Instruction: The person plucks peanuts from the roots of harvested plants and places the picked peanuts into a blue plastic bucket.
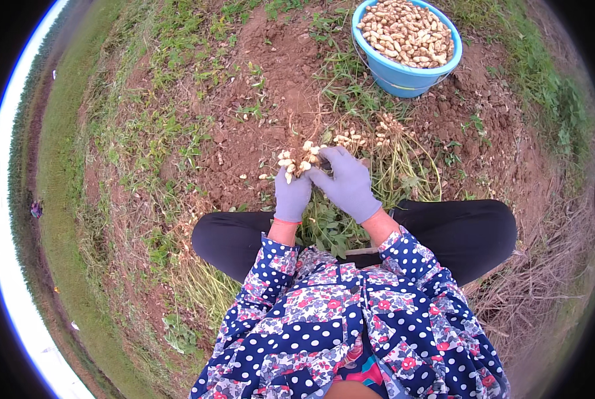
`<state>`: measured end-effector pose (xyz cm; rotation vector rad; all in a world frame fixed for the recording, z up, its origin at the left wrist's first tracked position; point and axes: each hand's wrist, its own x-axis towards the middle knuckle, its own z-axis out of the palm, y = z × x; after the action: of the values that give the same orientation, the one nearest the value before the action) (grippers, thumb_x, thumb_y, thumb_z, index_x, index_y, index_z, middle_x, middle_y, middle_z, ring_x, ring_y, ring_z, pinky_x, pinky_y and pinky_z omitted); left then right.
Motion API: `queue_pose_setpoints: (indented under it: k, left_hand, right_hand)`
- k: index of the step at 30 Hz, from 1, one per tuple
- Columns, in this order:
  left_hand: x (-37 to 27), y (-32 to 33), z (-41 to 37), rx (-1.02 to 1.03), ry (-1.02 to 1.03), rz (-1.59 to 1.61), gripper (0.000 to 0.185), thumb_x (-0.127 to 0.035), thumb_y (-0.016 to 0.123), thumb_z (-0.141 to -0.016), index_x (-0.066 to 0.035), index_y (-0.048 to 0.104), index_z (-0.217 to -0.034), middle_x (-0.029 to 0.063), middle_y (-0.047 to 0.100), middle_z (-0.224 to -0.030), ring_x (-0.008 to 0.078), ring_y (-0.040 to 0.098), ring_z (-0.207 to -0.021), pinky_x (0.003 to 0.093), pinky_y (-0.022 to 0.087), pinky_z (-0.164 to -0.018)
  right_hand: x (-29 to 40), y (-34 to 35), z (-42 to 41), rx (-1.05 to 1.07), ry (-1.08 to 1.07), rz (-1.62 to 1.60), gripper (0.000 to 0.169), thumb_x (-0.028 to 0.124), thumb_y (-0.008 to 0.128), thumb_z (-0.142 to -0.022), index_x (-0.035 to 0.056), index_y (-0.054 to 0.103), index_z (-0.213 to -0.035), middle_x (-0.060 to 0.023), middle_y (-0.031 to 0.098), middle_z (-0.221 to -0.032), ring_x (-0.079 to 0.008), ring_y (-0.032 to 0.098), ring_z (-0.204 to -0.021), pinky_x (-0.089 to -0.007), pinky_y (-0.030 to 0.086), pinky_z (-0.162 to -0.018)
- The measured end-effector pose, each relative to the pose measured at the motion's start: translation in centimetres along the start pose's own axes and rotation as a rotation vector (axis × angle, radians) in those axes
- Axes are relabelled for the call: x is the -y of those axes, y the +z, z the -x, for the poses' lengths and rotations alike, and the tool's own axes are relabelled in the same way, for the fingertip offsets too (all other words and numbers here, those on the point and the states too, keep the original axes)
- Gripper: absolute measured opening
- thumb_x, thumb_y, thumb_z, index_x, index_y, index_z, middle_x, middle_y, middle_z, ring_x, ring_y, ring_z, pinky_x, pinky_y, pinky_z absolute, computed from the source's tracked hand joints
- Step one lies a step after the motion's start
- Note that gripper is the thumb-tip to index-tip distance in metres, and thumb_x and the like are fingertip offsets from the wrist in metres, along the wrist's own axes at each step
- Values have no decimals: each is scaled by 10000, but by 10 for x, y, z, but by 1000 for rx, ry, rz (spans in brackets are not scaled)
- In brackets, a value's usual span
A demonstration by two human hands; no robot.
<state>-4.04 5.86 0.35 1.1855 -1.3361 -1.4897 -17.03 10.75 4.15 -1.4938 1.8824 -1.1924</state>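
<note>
My left hand, in a grey-lavender knit glove, grips a peanut plant by its stems just below the root cluster. Pale peanut pods and thin brown roots stick up beyond the fingers. My gloved right hand has its thumb and fingertips at the right side of that cluster, around a pod; whether it pulls on the pod is not clear. Green peanut leaves hang below both hands, between my crossed legs. Just right of my right hand, pulled peanut plants with pods on their roots lie on the soil.
A blue bucket heaped with peanuts stands on the soil at upper right, its wire handle down. Cut stems lie at my left knee, and dry stalks at lower right. Loose pods dot the soil. A distant figure shows at far left.
</note>
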Motion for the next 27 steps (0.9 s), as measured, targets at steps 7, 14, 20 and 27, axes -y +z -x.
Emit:
queue_pose_setpoints:
  k: [7, 14, 20, 27]
  left_hand:
    - [0, -15, -5, -14, -20, -129, 141, -1, 528, -813, 4, 587, -941, 18, 620, -819, 94, 573, -675, 249, 461, -581]
    - [-10, -55, -17, 249, -102, 55, 181, -57, 471, -838, 19, 582, -716, 62, 559, -630, 140, 531, -545, 274, 432, -519]
    - [-21, -40, -8, 272, 132, -274, 186, -11, 569, -746, 13, 633, -919, 69, 631, -762, 130, 587, -601, 258, 469, -531]
    - [-11, -27, -2, 337, 281, -390, 200, -23, 543, -770, 17, 609, -955, 81, 653, -846, 155, 629, -727, 266, 486, -626]
  right_hand:
    - [-5, -8, -5, 227, -106, 57, 264, 342, 581, -797, 84, 596, -746, -104, 562, -683, -289, 599, -667, -397, 454, -570]
    - [1, -34, 33, 981, 410, -1143, 237, 209, 534, -865, -5, 611, -932, -63, 648, -851, -162, 646, -806, -240, 518, -611]
    - [16, -47, -4, 384, 485, -952, 218, 232, 547, -876, 28, 623, -898, 5, 608, -768, -57, 562, -673, -185, 413, -515]
    - [1, -17, -14, 261, 433, -481, 355, 332, 650, -799, -20, 650, -749, -28, 557, -595, -100, 505, -564, -285, 399, -517]
